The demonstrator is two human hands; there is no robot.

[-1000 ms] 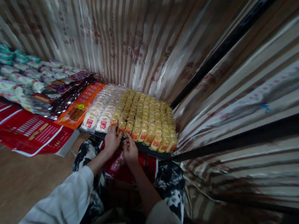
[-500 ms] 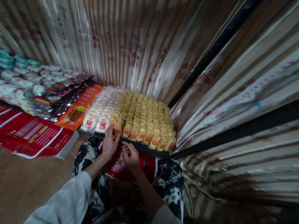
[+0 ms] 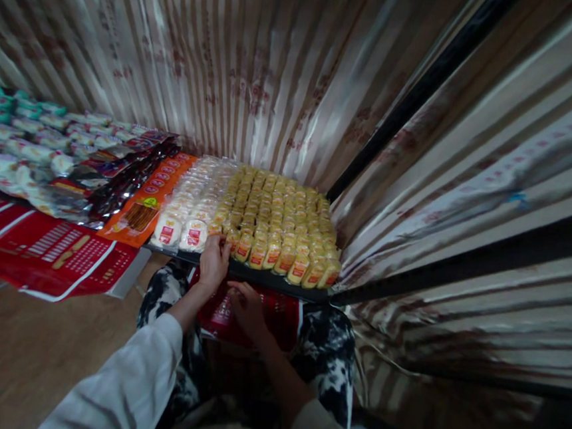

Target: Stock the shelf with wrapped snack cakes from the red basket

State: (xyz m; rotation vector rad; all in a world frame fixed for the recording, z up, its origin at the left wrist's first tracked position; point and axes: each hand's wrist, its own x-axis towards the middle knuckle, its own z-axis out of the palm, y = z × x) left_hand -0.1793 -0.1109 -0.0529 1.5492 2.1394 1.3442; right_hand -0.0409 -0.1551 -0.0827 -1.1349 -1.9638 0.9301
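My left hand (image 3: pixel 214 263) is at the front left corner of the yellow packaged snacks (image 3: pixel 278 220), fingers closed around the front of one of them. The hand itself hides most of that packet. Low in front of the black shelf edge (image 3: pixel 282 284), my right hand (image 3: pixel 246 306) hangs empty with loosely bent fingers apart, touching no packet. The yellow snacks stand in several tight rows, their front ones with red-and-orange labels. Left of them are two rows of white round packaged snacks (image 3: pixel 194 233) with red labels.
An orange snack packet (image 3: pixel 140 212), dark shiny packets (image 3: pixel 123 183), and white and teal packets (image 3: pixel 23 131) continue left along the shelf. Red printed sheets (image 3: pixel 52 254) hang below. Striped plastic sheeting (image 3: pixel 259 58) and a black slanting pole (image 3: pixel 421 99) stand behind.
My left hand has pushed slightly up against the front of the leftmost yellow packets. My right hand has dropped slightly away from the shelf edge. The camera view has shifted a little.
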